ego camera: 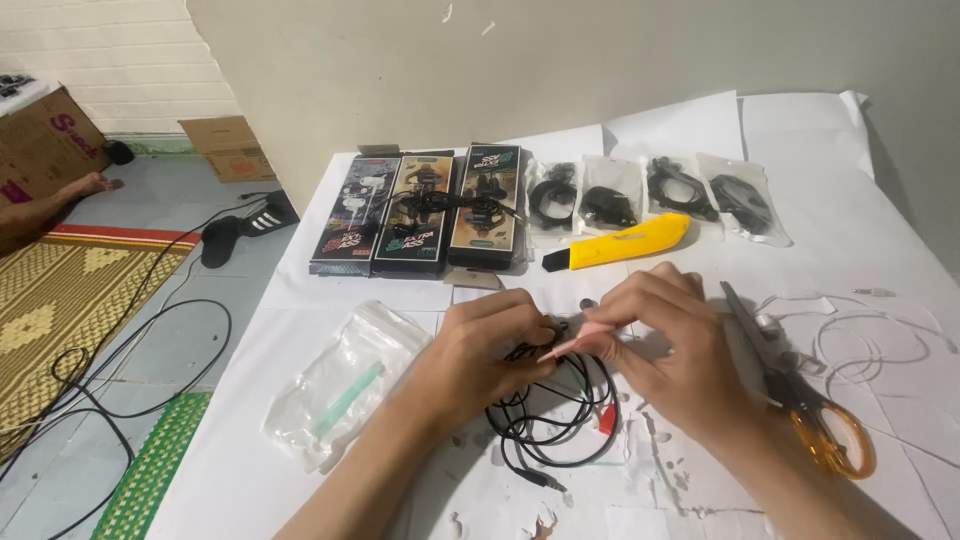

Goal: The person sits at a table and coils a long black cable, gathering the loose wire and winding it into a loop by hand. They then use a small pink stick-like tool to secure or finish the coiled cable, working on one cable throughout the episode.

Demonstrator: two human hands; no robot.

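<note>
A table covered in white paper sheets (860, 230) fills the near scene, littered with small scraps at the near edge; beyond its left side lie a grey floor, woven mats and loose black cords. Near the left sits a crinkled clear plastic bag (340, 385) holding a pale green stick. In the middle, the left hand (480, 350) is curled nearly closed, pinching a coiled black cable (550, 420) that rests on the paper beneath both hands. The right hand (665, 345), fingers bent and close together, grips a thin pink strip (578, 342) against the cable. Orange-handled scissors (800, 400) lie just right of it. Farther off lie a yellow utility knife (625, 243), three glossy dark boxes (420, 210) and four clear pouches (655, 190) of black cable.
</note>
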